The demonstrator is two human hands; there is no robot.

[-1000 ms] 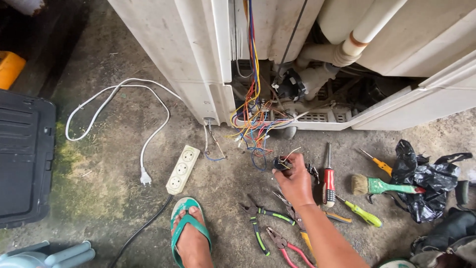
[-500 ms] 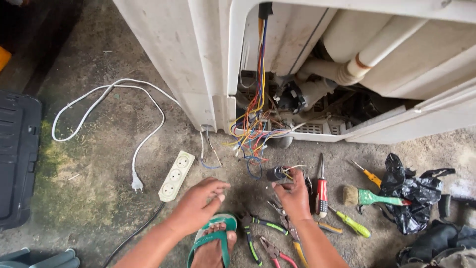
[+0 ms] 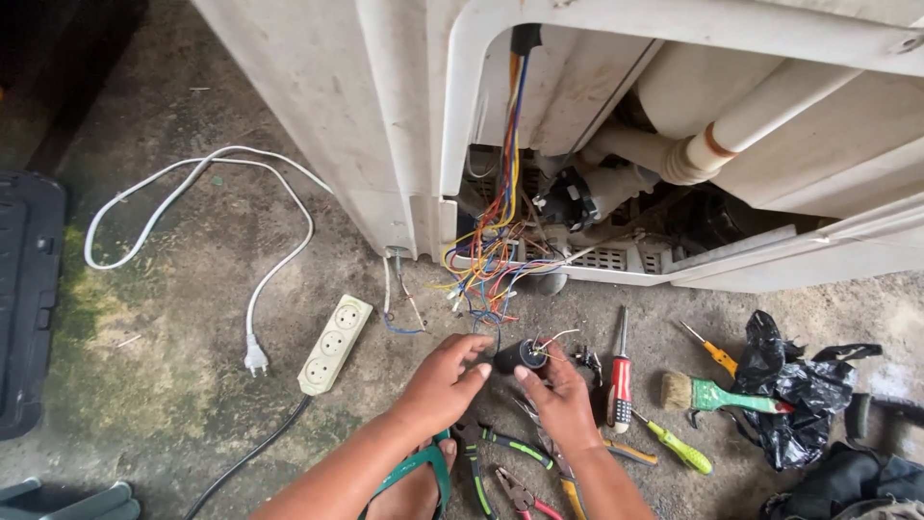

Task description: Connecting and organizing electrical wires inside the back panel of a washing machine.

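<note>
A: Where's the black capacitor (image 3: 521, 355)?
B: On the concrete floor (image 3: 192, 385), just below the coloured wire bundle (image 3: 491, 260), between both hands.
A: Fingers?
B: Right hand (image 3: 561, 404) pinches it; left hand (image 3: 441, 383) touches it, fingers curled. A red-handled screwdriver (image 3: 621, 376) lies just right.

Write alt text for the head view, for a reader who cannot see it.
Both hands, left hand and right hand, hold a small black cylindrical part with wires, below an opened white appliance spilling coloured wiring. Screwdrivers, pliers, a green-handled brush and a white power strip lie on the concrete.
</note>
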